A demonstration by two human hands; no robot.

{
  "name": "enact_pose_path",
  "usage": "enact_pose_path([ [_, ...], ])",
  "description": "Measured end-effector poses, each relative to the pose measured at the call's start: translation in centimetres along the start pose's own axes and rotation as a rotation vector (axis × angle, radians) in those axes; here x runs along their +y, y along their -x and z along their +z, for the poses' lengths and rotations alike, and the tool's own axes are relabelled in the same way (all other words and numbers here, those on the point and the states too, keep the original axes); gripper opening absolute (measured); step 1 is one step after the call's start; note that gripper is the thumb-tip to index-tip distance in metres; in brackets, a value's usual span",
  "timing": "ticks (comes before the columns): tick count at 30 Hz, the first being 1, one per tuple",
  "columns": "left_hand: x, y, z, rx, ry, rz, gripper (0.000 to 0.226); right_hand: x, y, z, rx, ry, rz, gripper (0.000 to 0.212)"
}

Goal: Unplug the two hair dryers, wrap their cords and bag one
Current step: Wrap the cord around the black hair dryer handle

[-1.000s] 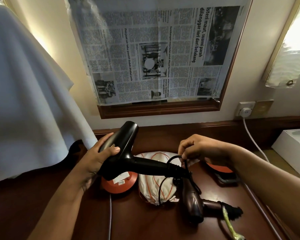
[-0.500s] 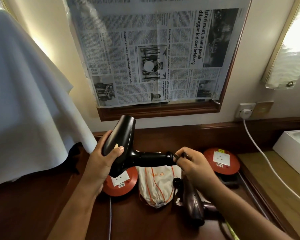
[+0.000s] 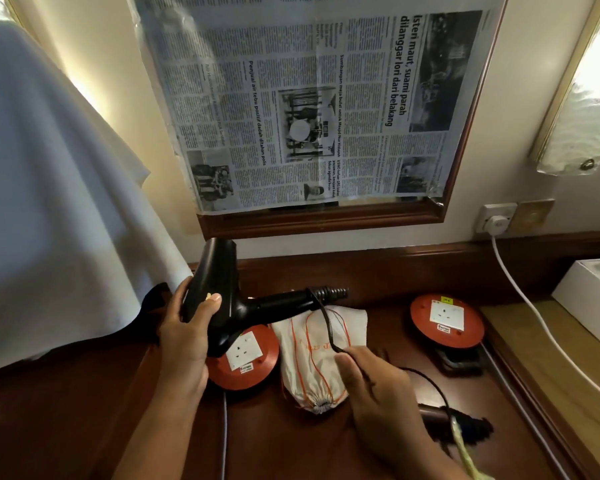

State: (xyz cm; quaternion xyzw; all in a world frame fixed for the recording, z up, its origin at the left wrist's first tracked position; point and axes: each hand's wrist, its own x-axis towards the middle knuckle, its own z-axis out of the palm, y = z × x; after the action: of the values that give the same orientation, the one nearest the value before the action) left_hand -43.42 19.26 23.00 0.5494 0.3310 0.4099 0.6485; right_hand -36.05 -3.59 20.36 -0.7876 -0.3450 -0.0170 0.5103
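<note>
We see the left hand (image 3: pixel 184 327) gripping the black hair dryer (image 3: pixel 222 292) by its body, thumb across the front and fingers curled behind, holding it off the dark wooden desk (image 3: pixel 84 410) with the barrel pointing up and the handle sticking out to the right. Its black cord (image 3: pixel 326 320) loops once round the end of the handle, then drops down to the right hand (image 3: pixel 374 389), which pinches it between thumb and curled fingers above the desk. From that hand the cord arcs on to the right. Under the handle lies a white drawstring bag (image 3: pixel 312 362) with orange strings, flat on the desk, mouth gathered toward us. Just left of the bag sits an orange socket reel (image 3: pixel 246 358), partly under the dryer; a second orange socket reel (image 3: pixel 447 322) sits well apart to the right, near the desk's back edge. The second hair dryer (image 3: pixel 433 415), brownish, lies on the desk at lower right, mostly hidden behind the right hand, with a pale green tie (image 3: pixel 465 448) by its cord end. We note a white plug (image 3: pixel 497 224) in the wall socket, its white cable (image 3: pixel 534 306) running down right. Newspaper (image 3: pixel 312 105) covers the framed mirror; a white cloth (image 3: pixel 49 188) hangs at left.
</note>
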Motion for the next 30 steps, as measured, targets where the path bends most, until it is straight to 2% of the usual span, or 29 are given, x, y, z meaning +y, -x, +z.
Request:
enact_pose_path([
  [2,-0.1,-0.3,-0.4,0.037,0.011,-0.023,0.051,0.3,0.5,0.4,0.077,-0.104,-0.006,0.047],
  [4,-0.2,-0.3,-0.6,0.056,0.027,-0.047,0.053,0.3,0.6,0.6,0.07,-0.115,0.018,0.029],
  [6,-0.3,-0.2,-0.6,0.069,0.064,-0.072,0.051,0.1,0.5,0.6,-0.02,-0.144,0.115,0.015],
  [9,-0.2,0.0,-0.6,0.051,0.127,-0.13,0.042,-0.1,0.3,0.3,-0.215,-0.398,0.354,0.012],
  [12,0.4,0.0,-0.4,0.028,0.187,-0.182,0.031,0.2,0.1,0.6,-0.404,-0.661,0.596,0.016],
  [14,0.8,0.0,-0.3,-0.004,0.194,-0.197,0.029,0.7,-0.3,0.9,-0.446,-0.754,0.675,0.021],
  [16,1.1,0.1,-0.3,-0.016,0.187,-0.199,0.033,1.3,-0.9,1.2,-0.448,-0.773,0.688,0.021],
  [20,1.5,-0.2,-0.7,-0.012,0.187,-0.203,0.038,1.5,-1.2,1.3,-0.351,-0.559,0.478,0.015],
  [25,1.6,-0.6,-0.7,0.02,0.177,-0.17,0.038,0.2,-0.5,1.1,-0.26,-0.871,0.482,0.008],
  [28,1.6,-0.4,-0.2,0.023,0.168,-0.146,0.036,0.2,-0.2,1.7,-0.271,-0.97,0.603,0.036],
  [30,1.5,-0.2,0.1,0.025,0.172,-0.154,0.037,0.8,0.0,2.2,-0.264,-0.984,0.641,0.04],
])
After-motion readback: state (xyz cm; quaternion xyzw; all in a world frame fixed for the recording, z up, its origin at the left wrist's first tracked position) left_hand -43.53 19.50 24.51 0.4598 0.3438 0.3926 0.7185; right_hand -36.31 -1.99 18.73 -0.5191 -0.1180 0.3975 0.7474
